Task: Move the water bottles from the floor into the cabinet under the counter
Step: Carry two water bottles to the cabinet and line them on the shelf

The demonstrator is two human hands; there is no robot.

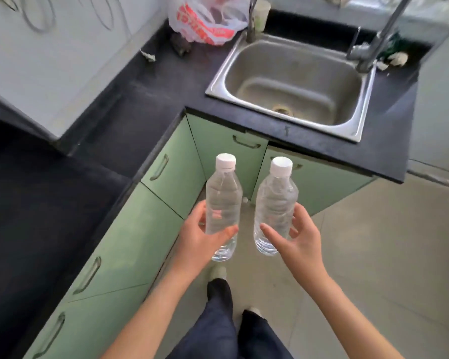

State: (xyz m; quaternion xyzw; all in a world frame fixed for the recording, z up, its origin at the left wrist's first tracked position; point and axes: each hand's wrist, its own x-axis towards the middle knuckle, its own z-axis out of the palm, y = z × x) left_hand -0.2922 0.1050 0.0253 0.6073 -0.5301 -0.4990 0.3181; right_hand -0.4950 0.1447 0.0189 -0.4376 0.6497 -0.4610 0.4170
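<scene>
The person is standing in the corner of the kitchen, carrying a bottle in each hand, so the lifting step looks done and the stowing is what remains.

Starting at the left, the dark speckled tabletop is running along the wall, matte and stone-like, with pale green cabinet doors beneath it, flat-faced and fitted with slim curved metal handles. All the doors I can see are sitting closed.

The left hand is wrapping around the lower half of the left water bottle, thumb across the front. The bottle is clear, thin, ribbed plastic, full-looking, upright, with a white screw cap. Just beside it, not touching, the right water bottle is being held the same way by the right hand, fingers curling behind it and the thumb stretching across the base. Both bottles are hanging in the air in front of the cabinet door under the sink, well above the tiled floor.

To the right, the steel sink is gleaming, a rounded rectangular basin, with a crinkled plastic bag behind it.

As I judge it, the next move is calling for a free hand: with both occupied, one bottle will need setting down or tucking away before a handle can be pulled. The thin walls may flex and slip if squeezed.
</scene>
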